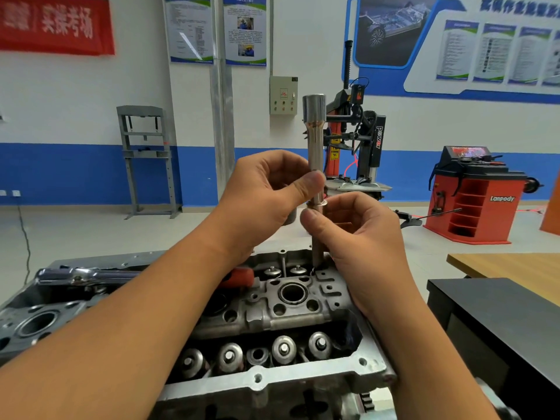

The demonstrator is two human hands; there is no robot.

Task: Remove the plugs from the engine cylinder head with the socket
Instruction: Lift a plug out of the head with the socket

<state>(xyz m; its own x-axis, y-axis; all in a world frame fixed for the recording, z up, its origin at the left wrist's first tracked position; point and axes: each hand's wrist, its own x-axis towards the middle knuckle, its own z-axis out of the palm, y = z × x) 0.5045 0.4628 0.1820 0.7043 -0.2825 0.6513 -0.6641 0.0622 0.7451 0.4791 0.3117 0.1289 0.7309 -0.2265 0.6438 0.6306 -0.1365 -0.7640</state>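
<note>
Two bare forearms reach into view from the bottom edge, one from the lower left corner and one from the lower right, each ending in a bare hand: the left hand [266, 192] and the right hand [360, 234]. No sleeves, gloves, watch, rings or wristbands show anywhere along them. The fingernails are short and plain, and the thumbs look broad, with creases visible at the knuckles and wrists.
</note>
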